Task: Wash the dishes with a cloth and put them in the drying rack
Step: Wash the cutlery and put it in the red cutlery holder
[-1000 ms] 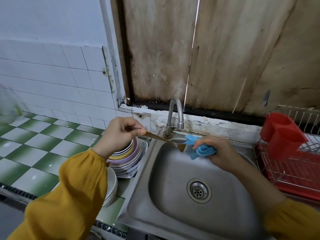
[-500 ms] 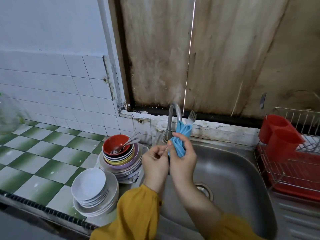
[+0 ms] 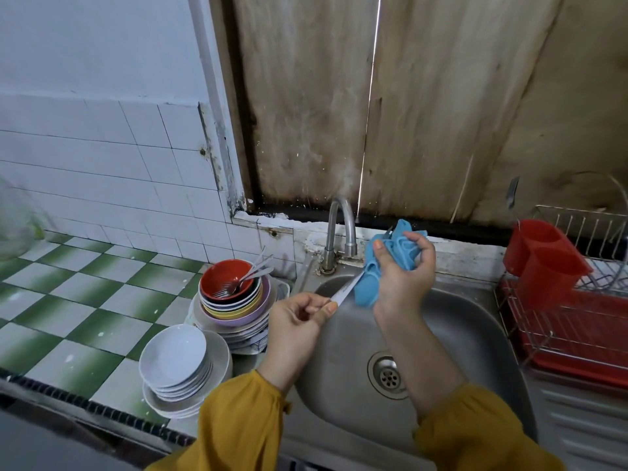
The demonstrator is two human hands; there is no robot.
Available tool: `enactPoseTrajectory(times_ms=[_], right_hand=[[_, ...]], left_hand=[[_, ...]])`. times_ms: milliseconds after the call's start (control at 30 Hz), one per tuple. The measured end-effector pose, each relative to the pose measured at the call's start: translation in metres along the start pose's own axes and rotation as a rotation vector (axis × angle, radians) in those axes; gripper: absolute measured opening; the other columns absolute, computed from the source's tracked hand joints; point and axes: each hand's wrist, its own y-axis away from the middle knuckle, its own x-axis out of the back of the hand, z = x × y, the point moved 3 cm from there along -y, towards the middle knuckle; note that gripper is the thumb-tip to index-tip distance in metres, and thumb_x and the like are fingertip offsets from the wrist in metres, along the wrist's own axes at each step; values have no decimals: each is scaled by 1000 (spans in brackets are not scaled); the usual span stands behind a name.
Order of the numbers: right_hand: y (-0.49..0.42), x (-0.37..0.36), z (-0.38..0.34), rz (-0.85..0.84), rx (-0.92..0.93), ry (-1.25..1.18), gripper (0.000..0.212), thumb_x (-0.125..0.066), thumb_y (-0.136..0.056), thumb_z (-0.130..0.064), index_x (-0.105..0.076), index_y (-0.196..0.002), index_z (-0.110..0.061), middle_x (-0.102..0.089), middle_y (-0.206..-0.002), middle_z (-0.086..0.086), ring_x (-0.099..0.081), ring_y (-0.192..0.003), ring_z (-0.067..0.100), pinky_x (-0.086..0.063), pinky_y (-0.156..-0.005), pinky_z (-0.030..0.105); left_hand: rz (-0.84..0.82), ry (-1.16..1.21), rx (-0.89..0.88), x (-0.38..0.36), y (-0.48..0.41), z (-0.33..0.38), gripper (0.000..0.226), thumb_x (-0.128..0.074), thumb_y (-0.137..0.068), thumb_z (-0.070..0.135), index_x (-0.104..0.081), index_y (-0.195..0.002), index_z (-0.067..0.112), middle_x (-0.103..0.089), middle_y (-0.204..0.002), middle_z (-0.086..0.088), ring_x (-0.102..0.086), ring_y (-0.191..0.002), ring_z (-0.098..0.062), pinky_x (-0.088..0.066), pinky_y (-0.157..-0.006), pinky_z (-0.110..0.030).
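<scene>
1. Over the left part of the sink (image 3: pixel 458 334), the left hand (image 3: pixel 299 317) is pinching the bottom end of a slim metal utensil (image 3: pixel 346 288) between thumb and curled fingers, with the handle slanting up to the right
2. The right hand (image 3: pixel 404 273) is gripping a blue cloth (image 3: pixel 365 290), fingers curled round the bunched fabric, which is wrapping the utensil's upper part; the cloth is hiding the head, so I cannot tell what kind of utensil it is
3. Just left of the cloth, the curved tap (image 3: pixel 341 229) is rising from the sink's back rim, its spout pointing down close beside the right thumb
4. Below both hands the drain (image 3: pixel 387 373) is showing in the basin floor, and the mustard sleeves (image 3: pixel 244 423) are covering the sink's near edge
5. Left of the sink, a stack of coloured bowls (image 3: pixel 234 307) is sitting on plates, the top red one holding several forks (image 3: pixel 244 277); the left wrist is overlapping the pile's right edge
6. Nearer the camera, a stack of white plates (image 3: pixel 176 362) is resting on the green-and-white tiled counter (image 3: pixel 68 317)
7. Right of the sink, well apart from the hands, the wire drying rack (image 3: pixel 560 328) is standing on a red tray, with a red cutlery holder (image 3: pixel 543 263) at its back left corner
</scene>
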Motion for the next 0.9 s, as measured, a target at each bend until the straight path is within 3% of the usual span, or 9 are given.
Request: enactPoseTrajectory(times_ms=[67, 167, 300, 400, 467, 633, 700, 767, 900], right_hand=[[-5, 0, -4, -3, -85, -50, 39, -73, -80, 5, -57, -91, -29, -61, -106, -2, -67, -90, 20, -60, -73, 38], [-28, 9, -26, 18, -113, -50, 37, -69, -81, 7, -57, -87, -28, -59, -107, -4, -65, -89, 19, -57, -63, 28], [-57, 29, -60, 24, -4, 97, 37, -71, -81, 5, -57, -85, -29, -57, -119, -4, -64, -104, 24, -57, -64, 25], [-54, 40, -62, -63, -96, 218, 33, -71, -83, 0, -63, -92, -31, -55, -125, 1, -65, -99, 24, -58, -65, 29], [-43, 44, -56, -144, -229, 288, 28, -74, -84, -12, -66, -103, -30, -58, -121, 5, -66, -94, 25, -57, -61, 30], [-29, 55, -45, -182, -384, 319, 40, -80, -76, -33, -67, -110, -17, -70, -105, 13, -69, -81, 26, -53, -56, 30], [-32, 61, -48, -128, -352, 315, 37, -82, -75, -30, -67, -103, -12, -71, -100, 17, -68, -76, 27, -53, -59, 31], [-37, 68, -58, -57, -289, 342, 18, -80, -79, -22, -67, -88, -13, -70, -95, 18, -65, -74, 27, -52, -59, 30], [-47, 84, -88, 17, -98, 460, 9, -74, -84, -16, -66, -79, -15, -68, -90, 14, -66, -70, 24, -52, -55, 29]], left_hand=[[-8, -1, -27, 5, 0, 3, 23, -69, -84, -6, -70, -69, 12, -53, -60, -6, -50, -52, -1, -42, -54, -11], [-16, -2, -41, 22, 1, 1, 23, -69, -81, -10, -70, -69, 9, -51, -54, 2, -46, -52, -2, -39, -54, -10], [68, -146, -143, 40, 1, -8, 10, -71, -81, -6, -71, -76, 3, -62, -67, -17, -55, -63, -26, -48, -64, -34], [186, -340, -429, 35, 3, 1, 13, -73, -82, 2, -73, -76, 13, -63, -70, -5, -57, -71, -14, -47, -64, -26], [196, -451, -652, 26, 3, 11, 6, -70, -81, 7, -75, -84, 9, -62, -75, 0, -55, -74, -6, -46, -67, -18], [134, -592, -1084, -6, 0, 22, 16, -72, -76, -7, -73, -92, -6, -56, -79, -5, -49, -78, -14, -38, -80, -11], [90, -644, -1213, -17, 0, 24, 13, -70, -79, -8, -73, -91, -10, -59, -74, -12, -49, -78, -18, -40, -79, -13], [43, -678, -1299, -28, 0, 22, 11, -68, -83, -6, -71, -93, -10, -60, -73, -14, -52, -76, -21, -47, -70, -23], [-90, -650, -1314, -57, -6, 11, 14, -71, -85, -1, -67, -98, -1, -60, -76, -11, -53, -68, -24, -45, -56, -36]])
